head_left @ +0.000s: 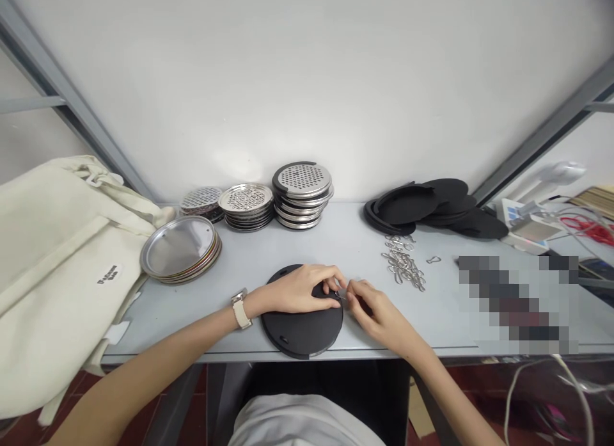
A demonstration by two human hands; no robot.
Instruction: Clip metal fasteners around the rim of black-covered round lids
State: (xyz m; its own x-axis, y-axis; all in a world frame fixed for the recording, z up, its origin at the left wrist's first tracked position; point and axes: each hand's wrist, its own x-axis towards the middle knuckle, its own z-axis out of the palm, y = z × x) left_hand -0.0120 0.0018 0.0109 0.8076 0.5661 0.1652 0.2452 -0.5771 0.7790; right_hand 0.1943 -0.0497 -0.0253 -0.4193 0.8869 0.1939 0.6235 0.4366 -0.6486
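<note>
A black round disc (302, 331) with small slots lies flat near the table's front edge. My left hand (302, 291) rests across its upper part, with thumb and fingers curled at the disc's right rim, holding it. At that same rim, my right hand (371, 308) pinches a thin shiny wire clip, mostly hidden by the fingers. A loose heap of small metal wire clips (403, 267) lies beyond my right hand, with a single clip (433, 260) apart from it.
Round metal grater plates (302, 209) stand stacked at the back, beside a shorter stack (245, 206). Plain metal discs (180, 247) are piled at left, by a cream bag (62, 273). Black discs (407, 206) overlap at back right. A power strip (522, 225) sits far right.
</note>
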